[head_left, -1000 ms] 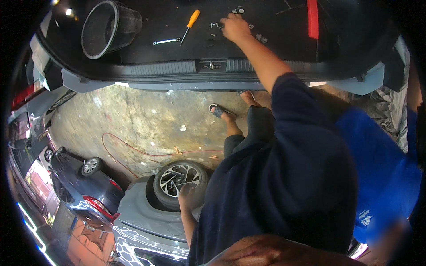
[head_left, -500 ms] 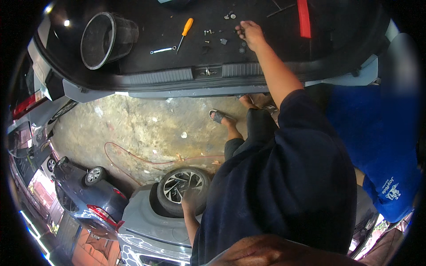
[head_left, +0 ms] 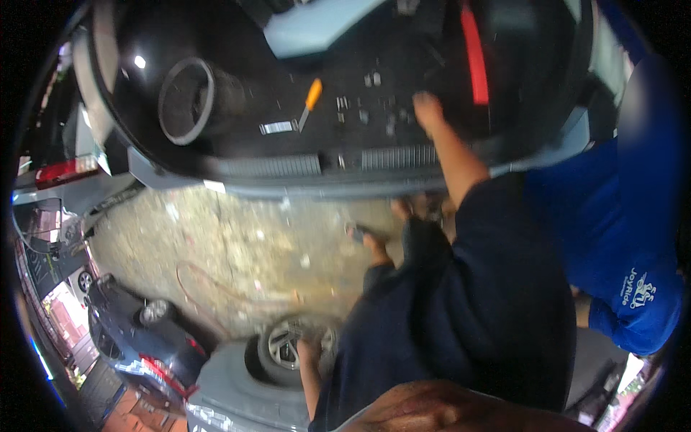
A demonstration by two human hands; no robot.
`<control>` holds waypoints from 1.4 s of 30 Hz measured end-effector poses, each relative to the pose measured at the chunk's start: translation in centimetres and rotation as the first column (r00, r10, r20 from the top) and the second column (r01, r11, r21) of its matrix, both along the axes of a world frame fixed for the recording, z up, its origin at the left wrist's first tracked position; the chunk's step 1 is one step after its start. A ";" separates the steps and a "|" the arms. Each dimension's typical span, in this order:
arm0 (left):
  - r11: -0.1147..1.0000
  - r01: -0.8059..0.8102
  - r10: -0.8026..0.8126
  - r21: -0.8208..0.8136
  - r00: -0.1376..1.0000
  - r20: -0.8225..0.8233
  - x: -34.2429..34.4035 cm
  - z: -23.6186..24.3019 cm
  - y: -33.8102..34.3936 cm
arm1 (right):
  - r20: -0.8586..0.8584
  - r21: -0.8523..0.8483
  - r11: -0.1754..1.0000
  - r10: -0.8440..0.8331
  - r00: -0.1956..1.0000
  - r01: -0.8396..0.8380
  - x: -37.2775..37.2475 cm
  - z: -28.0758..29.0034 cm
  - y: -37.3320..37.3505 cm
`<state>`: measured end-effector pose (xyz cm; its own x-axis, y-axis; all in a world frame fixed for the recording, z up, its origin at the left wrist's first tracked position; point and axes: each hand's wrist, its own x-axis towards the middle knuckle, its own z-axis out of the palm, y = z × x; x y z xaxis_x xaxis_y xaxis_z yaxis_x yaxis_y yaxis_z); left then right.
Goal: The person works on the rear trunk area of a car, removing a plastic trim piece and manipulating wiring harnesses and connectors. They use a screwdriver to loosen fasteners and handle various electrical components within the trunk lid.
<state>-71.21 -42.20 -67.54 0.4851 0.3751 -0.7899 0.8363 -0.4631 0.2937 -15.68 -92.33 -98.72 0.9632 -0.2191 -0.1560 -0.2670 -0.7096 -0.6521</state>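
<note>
My right hand [head_left: 427, 109] is over the dark boot floor [head_left: 237, 162] of a car, blurred, its fingers curled; anything inside them is too small to make out. Just left of it lie small dark clips [head_left: 391, 119] and several little screws [head_left: 342, 105], with a pair of pale round fasteners [head_left: 372, 79] farther off. An orange-handled screwdriver [head_left: 313, 95] rests left of these, its tip close to a spanner [head_left: 278, 127]. Low in the view, my left hand [head_left: 308, 351] hangs in front of a car wheel [head_left: 284, 344]; motion smears its fingers.
A black bucket [head_left: 207, 101] sits at the boot's left. A red bar [head_left: 473, 61] lies right of my hand, and a pale panel [head_left: 317, 29] at the far side. Beside me on the right is a person in a blue shirt [head_left: 612, 237]. A thin hose [head_left: 216, 288] crosses the concrete floor.
The view has shifted, so the boot and its contents appear lower and more of the pale panel shows. My right hand has moved slightly right of the small fasteners.
</note>
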 end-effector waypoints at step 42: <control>0.969 0.149 -0.210 0.196 0.913 0.349 26.4 -16.6 9.2 | -0.529 0.592 0.736 0.045 0.848 0.330 -21.2 11.7 -4.9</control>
